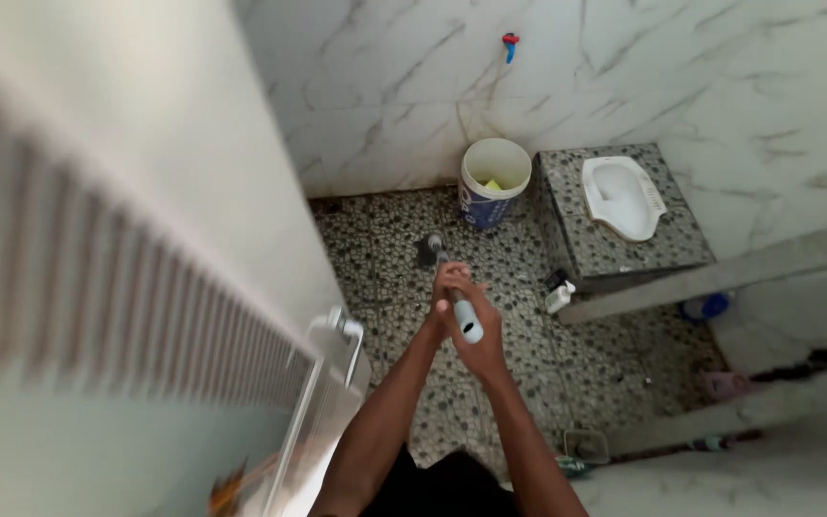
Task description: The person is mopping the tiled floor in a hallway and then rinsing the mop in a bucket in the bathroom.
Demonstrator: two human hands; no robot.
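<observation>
Brush handle [452, 287] sits clamped in both hands' grip, left [447, 287] above right [479, 335]

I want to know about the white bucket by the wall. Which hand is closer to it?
Left, though only just. The left hand grips the brush handle higher up, towards the bucket; the right hand holds the handle's end, farther back.

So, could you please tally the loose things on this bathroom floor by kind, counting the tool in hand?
Long-handled brush, gripped by both the left hand and the right hand: 1
Bucket: 1
White bottle: 1
Blue item, too blurred to name: 1
Pink item, too blurred to name: 1
Total: 5
</observation>
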